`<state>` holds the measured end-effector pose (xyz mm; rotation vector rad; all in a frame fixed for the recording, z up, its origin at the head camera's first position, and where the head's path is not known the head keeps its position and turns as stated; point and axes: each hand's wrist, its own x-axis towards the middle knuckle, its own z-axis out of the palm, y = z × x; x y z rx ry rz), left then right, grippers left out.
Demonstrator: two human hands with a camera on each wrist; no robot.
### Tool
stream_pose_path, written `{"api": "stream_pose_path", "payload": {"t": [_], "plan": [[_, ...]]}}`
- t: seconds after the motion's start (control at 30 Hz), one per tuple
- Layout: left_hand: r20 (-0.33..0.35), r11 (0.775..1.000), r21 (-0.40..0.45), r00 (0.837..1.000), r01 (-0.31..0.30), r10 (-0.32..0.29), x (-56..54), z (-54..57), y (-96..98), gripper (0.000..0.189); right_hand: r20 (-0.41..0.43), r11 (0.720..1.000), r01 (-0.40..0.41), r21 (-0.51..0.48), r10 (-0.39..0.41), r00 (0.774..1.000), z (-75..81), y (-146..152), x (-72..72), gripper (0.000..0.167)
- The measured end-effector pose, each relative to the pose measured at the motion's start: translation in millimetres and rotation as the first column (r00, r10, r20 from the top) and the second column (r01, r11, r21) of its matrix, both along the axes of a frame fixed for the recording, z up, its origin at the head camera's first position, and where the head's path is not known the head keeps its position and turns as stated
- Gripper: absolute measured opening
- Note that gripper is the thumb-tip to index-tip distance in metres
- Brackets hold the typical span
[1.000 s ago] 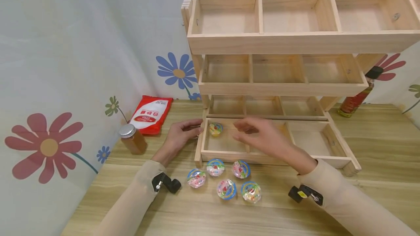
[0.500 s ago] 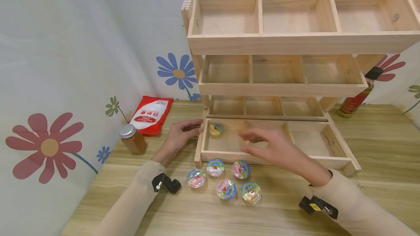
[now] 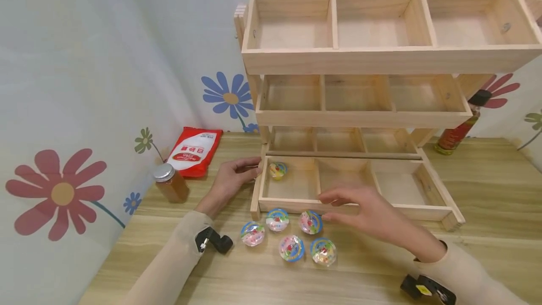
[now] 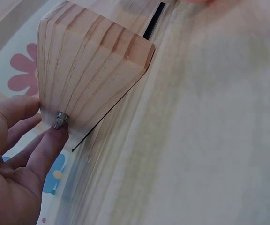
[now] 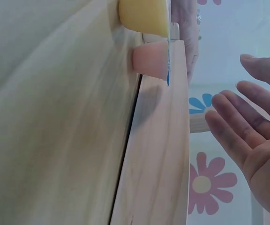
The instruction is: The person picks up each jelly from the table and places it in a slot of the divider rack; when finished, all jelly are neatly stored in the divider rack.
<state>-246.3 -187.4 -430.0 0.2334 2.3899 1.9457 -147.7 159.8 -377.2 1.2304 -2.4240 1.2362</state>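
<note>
At the left end of the wooden rack's (image 3: 288,200) bottom tray, my left hand (image 3: 230,180) rests its fingers against the side; in the left wrist view the fingertips touch the end panel (image 4: 90,70) beside a small bolt (image 4: 61,120). A yellow jelly cup (image 3: 277,170) sits in the tray's left compartment. Several foil-topped jelly cups lie on the table before the rack, including one (image 3: 311,222) right by the fingertips of my right hand (image 3: 372,208). That hand hovers over the tray's front edge, fingers extended and holding nothing. Its wrist view shows a yellow cup (image 5: 144,16) and a pink cup (image 5: 150,60).
The rack's upper trays (image 3: 381,60) rise in tiers behind the bottom one. To the left stand a jar with a silver lid (image 3: 171,183) and a red and white packet (image 3: 195,151). A dark-capped bottle (image 3: 459,128) stands behind the rack at right.
My right hand has drawn back from over the bottom tray's compartments, moving right and toward me to its front edge. My left hand stays at the rack's side.
</note>
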Motion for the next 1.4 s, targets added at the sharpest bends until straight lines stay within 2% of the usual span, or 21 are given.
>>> {"api": "stream_pose_path", "payload": {"t": [0.2,0.63,0.9,1.1,1.3,1.4], "plan": [[-0.002,1.0,-0.001,1.0,-0.008,0.008,1.3,1.0,-0.5,0.04,-0.022,1.0,-0.031,0.004,0.031,0.999,-6.2,3.4,5.8,0.032],[0.007,0.999,0.038,1.0,0.007,-0.008,-0.5,-0.3,3.5,0.041,0.038,0.992,-0.114,0.052,0.113,0.993,-10.0,14.9,8.9,0.03],[-0.014,1.0,0.014,1.0,0.001,0.0,0.5,0.1,0.3,0.041,0.155,0.978,-0.184,0.099,0.168,0.974,-9.1,19.6,9.0,0.027],[-0.013,1.0,-0.014,1.0,-0.01,0.009,1.4,-1.9,-1.3,0.042,0.158,0.968,-0.183,0.17,0.157,0.975,-11.1,21.6,10.2,0.03],[0.001,1.0,0.03,1.0,0.003,-0.003,0.1,-1.2,1.0,0.041,0.204,0.963,-0.208,0.172,0.172,0.964,-10.5,24.8,9.8,0.031],[0.0,1.0,0.027,1.0,0.002,-0.002,0.3,-1.2,1.1,0.041,0.214,0.955,-0.226,0.19,0.184,0.959,-10.7,25.5,9.6,0.03]]}}
